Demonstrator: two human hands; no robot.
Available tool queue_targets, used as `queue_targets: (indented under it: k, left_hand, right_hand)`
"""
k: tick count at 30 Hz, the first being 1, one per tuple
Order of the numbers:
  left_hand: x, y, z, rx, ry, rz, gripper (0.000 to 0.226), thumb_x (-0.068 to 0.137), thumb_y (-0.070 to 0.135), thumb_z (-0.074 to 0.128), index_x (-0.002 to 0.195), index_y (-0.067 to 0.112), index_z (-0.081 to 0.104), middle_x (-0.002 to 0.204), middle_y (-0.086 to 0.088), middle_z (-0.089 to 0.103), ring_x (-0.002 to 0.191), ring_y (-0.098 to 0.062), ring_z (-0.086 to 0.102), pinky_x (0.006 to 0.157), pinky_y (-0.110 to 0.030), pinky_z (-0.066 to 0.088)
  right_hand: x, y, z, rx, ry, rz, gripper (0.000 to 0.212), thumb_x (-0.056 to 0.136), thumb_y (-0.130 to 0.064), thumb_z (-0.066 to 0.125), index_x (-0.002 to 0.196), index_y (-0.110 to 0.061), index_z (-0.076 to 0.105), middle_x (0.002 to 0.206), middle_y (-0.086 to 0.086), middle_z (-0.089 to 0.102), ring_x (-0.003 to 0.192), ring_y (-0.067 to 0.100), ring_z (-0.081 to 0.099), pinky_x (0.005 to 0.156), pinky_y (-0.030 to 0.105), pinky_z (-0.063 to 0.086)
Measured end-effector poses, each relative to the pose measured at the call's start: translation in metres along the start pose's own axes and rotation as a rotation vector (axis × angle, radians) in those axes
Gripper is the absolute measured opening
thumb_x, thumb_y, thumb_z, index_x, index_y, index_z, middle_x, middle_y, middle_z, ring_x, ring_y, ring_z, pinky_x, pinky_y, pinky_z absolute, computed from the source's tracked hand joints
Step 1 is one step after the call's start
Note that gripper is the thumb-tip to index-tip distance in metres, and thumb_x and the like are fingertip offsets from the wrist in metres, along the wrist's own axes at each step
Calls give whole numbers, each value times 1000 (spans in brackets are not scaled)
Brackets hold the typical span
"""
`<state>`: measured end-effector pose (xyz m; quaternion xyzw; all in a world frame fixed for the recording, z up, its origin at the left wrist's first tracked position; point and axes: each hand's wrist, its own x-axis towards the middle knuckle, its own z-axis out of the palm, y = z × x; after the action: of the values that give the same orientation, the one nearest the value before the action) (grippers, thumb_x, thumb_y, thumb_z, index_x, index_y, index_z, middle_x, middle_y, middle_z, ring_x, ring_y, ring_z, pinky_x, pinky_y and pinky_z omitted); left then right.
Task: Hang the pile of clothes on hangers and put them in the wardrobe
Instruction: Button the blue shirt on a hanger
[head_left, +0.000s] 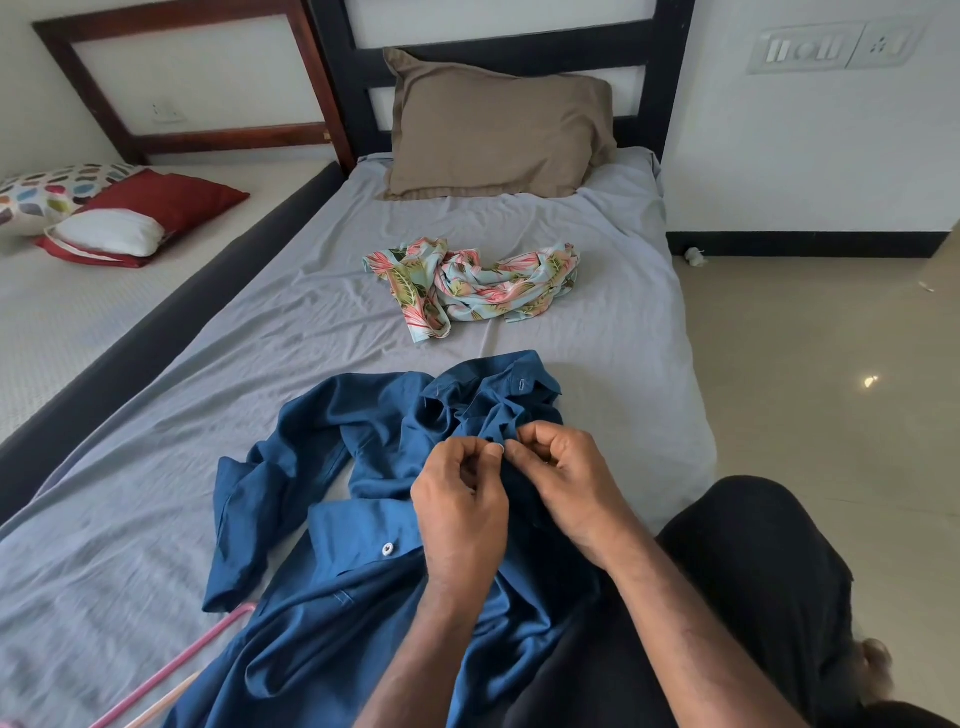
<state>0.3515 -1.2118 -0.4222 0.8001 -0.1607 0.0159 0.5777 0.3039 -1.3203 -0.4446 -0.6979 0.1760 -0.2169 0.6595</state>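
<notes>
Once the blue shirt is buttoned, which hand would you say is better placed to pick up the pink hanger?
Probably the left hand. The pink hanger lies at the lower left beside the blue shirt, on that hand's side. The right hand would have to cross over the shirt and the left arm.

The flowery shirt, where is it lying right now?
The flowery shirt lies crumpled in the middle of the bed, between the brown pillow at the head and the blue shirt nearer the person.

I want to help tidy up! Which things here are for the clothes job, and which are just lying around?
For the job: blue shirt, held by both hands; floral garment; pink hanger.

Just lying about: brown pillow, red cushion, patterned cushion.
</notes>
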Motion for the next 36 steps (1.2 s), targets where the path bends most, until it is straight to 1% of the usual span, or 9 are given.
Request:
queue_targets:
  k: [3,7,12,14,18,20,26,32,36]
  left_hand:
    - [0,3,1,14,21,-8,13,94,17,69,81,17,67,71,7,66,72,-6,61,62,-11,45]
    - [2,5,2,19,47,-59,14,93,19,70,80,17,67,70,6,66,71,-6,62,61,-10,45]
    - [6,11,-2,-8,61,-115,17,92,16,71,76,14,68,63,2,66,65,-8,61,58,-11,45]
    - [9,10,-5,-42,30,-156,20,91,18,71,72,13,68,60,-3,64,54,-9,55,54,-16,45]
    - [13,7,-10,-121,-61,-252,21,90,17,72,71,10,70,68,-20,66,56,-21,54,56,-47,52]
    - [13,8,-12,-148,-87,-271,19,89,16,72,72,9,71,71,-23,67,59,-25,55,59,-49,55]
    - [14,9,-13,-130,-99,-261,19,89,13,71,70,8,71,69,-22,66,57,-21,54,57,-36,51]
    - [15,4,-15,-40,-103,-238,24,88,10,68,64,12,71,58,-8,64,51,-9,48,49,-30,42]
    - [12,0,-16,-5,-151,-194,34,94,25,65,67,5,69,63,-18,63,54,-13,49,55,-38,47]
  right_hand:
    - [-1,-2,0,47,-1,0,19,98,-22,66,83,-11,71,76,24,59,69,21,49,66,40,44]
    - [-2,-5,-2,85,10,-4,13,97,-18,68,88,-12,76,77,16,67,73,19,58,73,38,51]
    - [-4,-7,-4,261,-21,49,17,96,-12,63,89,-3,76,73,15,61,72,26,54,72,40,47]
    - [-5,-11,-4,290,-34,65,20,97,-3,60,92,-5,79,82,17,72,78,25,66,74,34,54]
    - [-7,-13,-4,285,-52,65,21,97,2,58,98,-4,79,90,17,76,84,26,74,72,30,58]
    - [-6,-12,-5,243,-34,41,19,96,1,62,98,-6,79,86,13,77,80,22,73,71,28,57]
    - [-3,-7,-1,-71,46,-213,25,83,3,78,94,-20,76,86,-6,78,82,11,75,77,23,59]
    - [-7,2,-2,-336,38,-401,20,86,-3,78,105,-10,76,94,-7,77,85,0,73,76,23,60]
    - [-8,-1,0,-436,23,-452,13,89,-9,75,102,-11,76,89,-7,76,79,1,71,69,26,59]
